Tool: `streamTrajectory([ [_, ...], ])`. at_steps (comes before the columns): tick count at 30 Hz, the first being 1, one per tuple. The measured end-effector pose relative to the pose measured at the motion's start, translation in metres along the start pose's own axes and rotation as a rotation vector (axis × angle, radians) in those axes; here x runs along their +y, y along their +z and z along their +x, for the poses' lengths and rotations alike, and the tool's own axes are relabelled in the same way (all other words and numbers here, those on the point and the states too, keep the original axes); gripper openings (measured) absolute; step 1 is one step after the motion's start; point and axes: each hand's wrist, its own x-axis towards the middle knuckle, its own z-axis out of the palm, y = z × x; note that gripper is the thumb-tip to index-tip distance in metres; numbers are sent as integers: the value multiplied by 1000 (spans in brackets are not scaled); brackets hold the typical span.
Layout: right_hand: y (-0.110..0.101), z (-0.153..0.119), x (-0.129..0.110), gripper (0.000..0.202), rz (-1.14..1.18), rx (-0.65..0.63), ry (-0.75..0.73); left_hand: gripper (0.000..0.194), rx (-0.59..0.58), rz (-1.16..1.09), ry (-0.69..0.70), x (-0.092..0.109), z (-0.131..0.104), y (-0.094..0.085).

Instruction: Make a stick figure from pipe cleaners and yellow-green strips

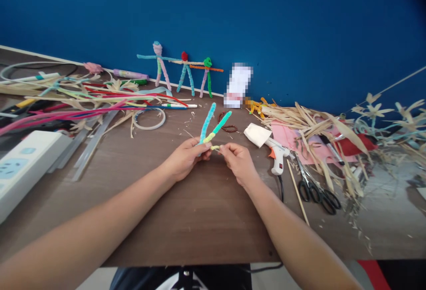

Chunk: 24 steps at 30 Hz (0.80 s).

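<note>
Between thumb and fingers, my left hand grips a V-shaped pipe cleaner piece near its bend. One leg of it is light blue, the other green with yellow wound round its lower part. My right hand, just to the right, pinches the loose end of the yellow pipe cleaner, which runs across the small gap between the hands. Both hands are above the middle of the table. The bend itself is hidden by my left fingers.
Three pipe cleaner figures lean on the blue wall. Pipe cleaners and a power strip lie left. At right are a glue gun, black-handled scissors, a thin stick and dried husks. A brown bead string lies behind my hands.
</note>
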Motion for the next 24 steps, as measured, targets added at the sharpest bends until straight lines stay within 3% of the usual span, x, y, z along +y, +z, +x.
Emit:
streamTrajectory([
  [5,3,-2,0,34,-83,-111,-23,15,43,2,53,-2,1,0],
  [13,12,-14,-10,22,-312,-229,-161,13,221,195,233,-6,1,0],
  [19,9,-19,-18,24,-355,-327,-224,14,266,375,297,-6,0,0],
  [24,2,-21,-24,28,-374,-232,-264,10,269,565,312,1,-3,1],
])
